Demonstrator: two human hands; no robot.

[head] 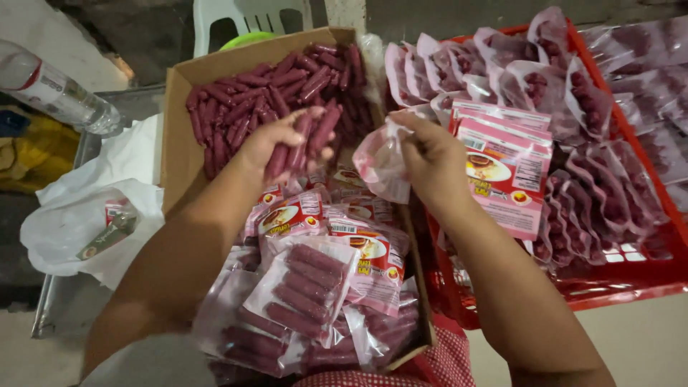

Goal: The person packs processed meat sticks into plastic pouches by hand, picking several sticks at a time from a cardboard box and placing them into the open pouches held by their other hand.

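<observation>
Red sausages (297, 147) gripped in a bunch by my left hand (276, 143) above the cardboard box (179, 136) | right hand (430, 161) pinching the empty pink-and-clear pouch (380, 161) beside it | risk: loose bunch may slip a sausage; the limp pouch mouth could fold closed.

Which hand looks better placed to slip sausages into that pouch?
Probably the left hand: it grips several sausages beside the pouch, which the right hand holds.
</observation>
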